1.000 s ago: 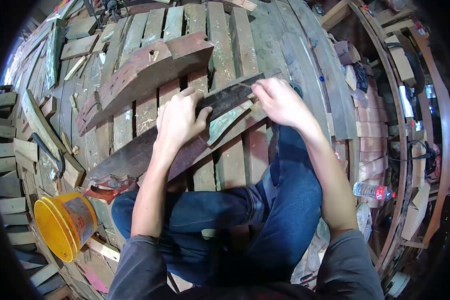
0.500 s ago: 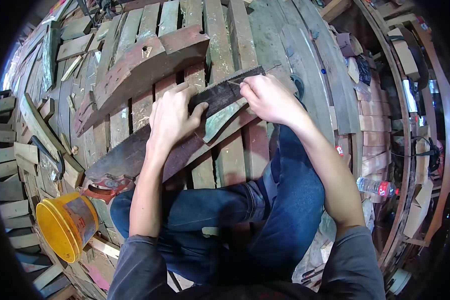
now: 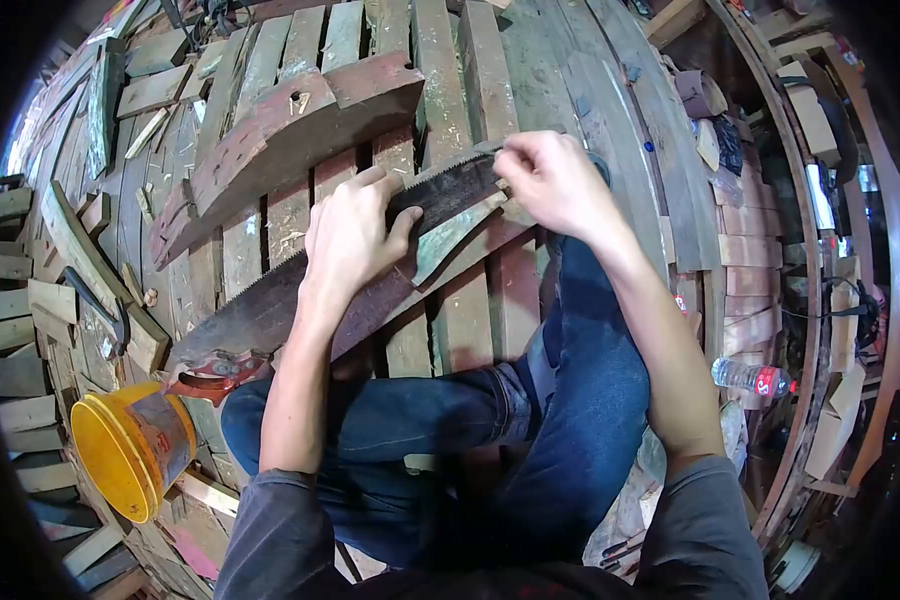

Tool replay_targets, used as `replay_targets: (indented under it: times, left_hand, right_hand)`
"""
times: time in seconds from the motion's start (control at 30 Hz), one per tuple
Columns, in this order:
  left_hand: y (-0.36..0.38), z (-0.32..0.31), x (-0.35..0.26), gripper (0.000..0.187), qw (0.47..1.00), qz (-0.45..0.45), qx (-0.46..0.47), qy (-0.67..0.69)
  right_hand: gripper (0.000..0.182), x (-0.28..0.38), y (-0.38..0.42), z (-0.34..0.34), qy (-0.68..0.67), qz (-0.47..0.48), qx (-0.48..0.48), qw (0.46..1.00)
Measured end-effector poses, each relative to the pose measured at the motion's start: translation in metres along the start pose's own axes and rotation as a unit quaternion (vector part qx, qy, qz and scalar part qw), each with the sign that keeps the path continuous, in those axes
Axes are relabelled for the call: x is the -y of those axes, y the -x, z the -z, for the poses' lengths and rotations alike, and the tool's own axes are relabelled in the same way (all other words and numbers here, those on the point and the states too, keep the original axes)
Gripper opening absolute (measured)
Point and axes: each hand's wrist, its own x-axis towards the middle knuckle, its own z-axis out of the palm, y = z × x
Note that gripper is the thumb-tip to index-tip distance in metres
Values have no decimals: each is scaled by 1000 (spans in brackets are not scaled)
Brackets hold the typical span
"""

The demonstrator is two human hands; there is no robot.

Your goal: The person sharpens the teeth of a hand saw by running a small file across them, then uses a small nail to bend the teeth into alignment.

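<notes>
A hand saw [image 3: 255,300] lies slantwise before me, its toothed edge turned away from me and its reddish wooden handle [image 3: 215,378] at the lower left. My left hand [image 3: 355,225] is closed around the middle of the dark blade, thumb on the near face. Close to the blade's far right end is my right hand [image 3: 550,180], its fingers pinched together; what they hold is hidden. Under the blade lies a board [image 3: 380,310] and a greenish wood piece [image 3: 445,245].
A notched reddish timber [image 3: 280,140] lies beyond the saw on the slatted wooden floor [image 3: 440,90]. A yellow bucket [image 3: 120,455] stands lower left near a black-handled tool [image 3: 100,305]. On the right lie a water bottle [image 3: 750,377] and stacked wood pieces [image 3: 750,250].
My right hand has shifted slightly right and up along the blade's end. A thin rod seen by its fingers before is now out of sight. My left hand stays on the blade.
</notes>
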Motion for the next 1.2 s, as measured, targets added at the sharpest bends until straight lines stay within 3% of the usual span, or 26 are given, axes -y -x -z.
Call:
replay_targets:
  times: [0.1,0.3,0.7,1.0,1.1,1.2]
  left_hand:
    - [3,-2,-2,32,1000,-16,-24,-10]
    - [6,0,-8,30,999,-28,-24,-35]
    - [8,-2,-9,23,997,-49,-36,-44]
    - [8,-2,-11,25,998,-39,-26,-48]
    - [8,-3,-10,25,998,-41,-29,-44]
    - [8,-3,-9,24,998,-41,-30,-39]
  right_hand:
    - [32,-13,-4,0,-123,-47,36,991]
    - [31,-8,-6,-7,-146,-119,64,980]
    - [39,2,-13,-2,-103,-102,67,987]
    - [39,13,-22,-2,28,-35,75,996]
    - [36,3,-25,-13,65,32,-5,997]
    - [36,8,-23,-3,-35,-31,53,997]
